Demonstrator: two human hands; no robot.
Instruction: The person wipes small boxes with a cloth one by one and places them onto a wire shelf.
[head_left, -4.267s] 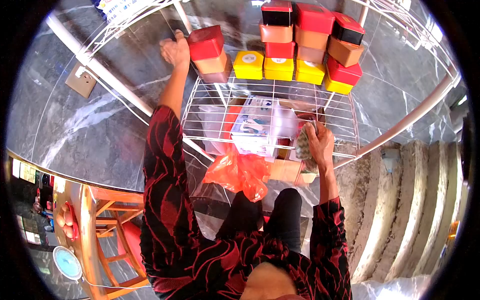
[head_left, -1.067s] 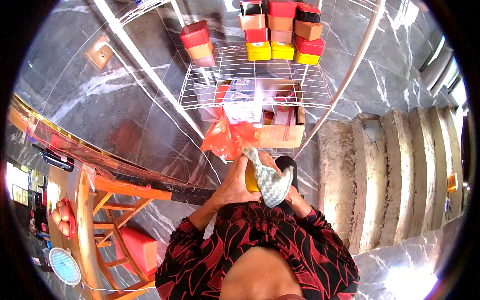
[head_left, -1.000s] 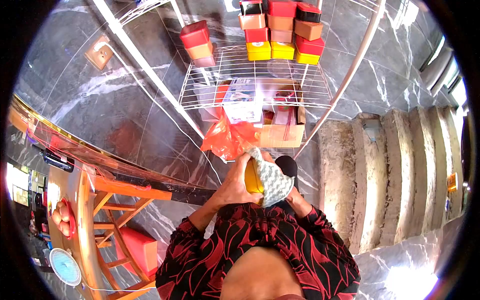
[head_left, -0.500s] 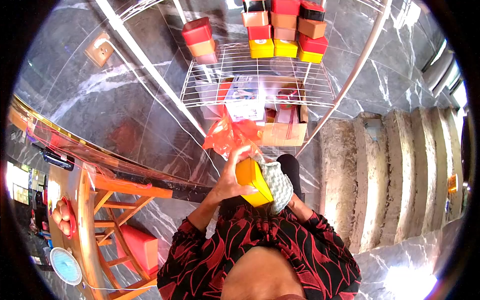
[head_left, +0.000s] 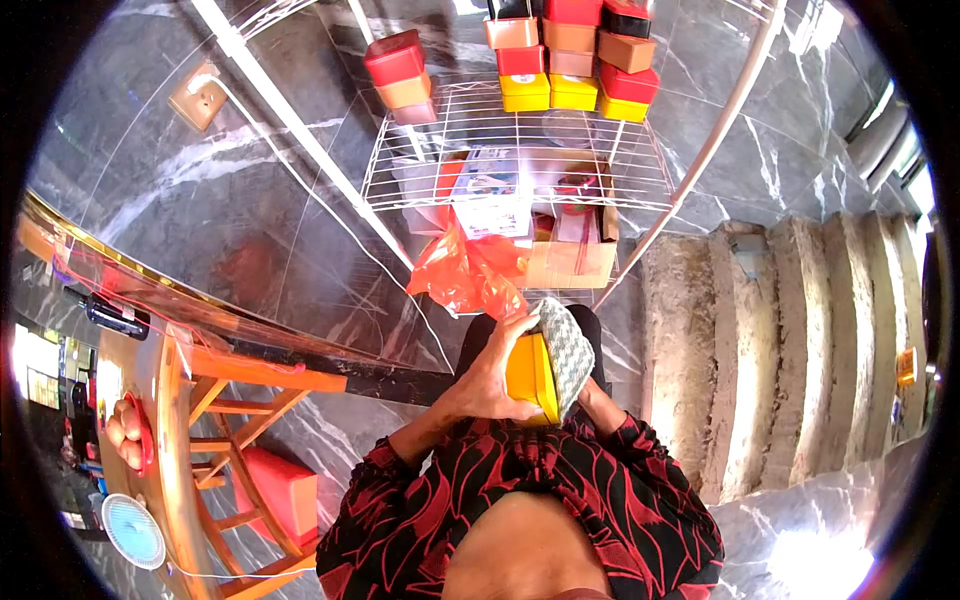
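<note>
Left hand (head_left: 488, 387) has its fingers curled snugly round the yellow box (head_left: 524, 372) near the knees (head_left: 585, 319), and the cloth (head_left: 569, 350) has just ridden up past its far edge, so apparently that right side's getting worked, though the right hand's (head_left: 594, 398) hidden fingers are anyone's guess.

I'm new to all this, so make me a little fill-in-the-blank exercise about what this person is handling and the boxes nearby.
1. The person's left hand grips a box coloured ____.
2. The patterned cloth hides most of the person's ____ hand.
3. The leftmost stack of boxes is ____ boxes high.
4. The top box of that stack is coloured ____.

Missing words: yellow; right; three; red.
</note>
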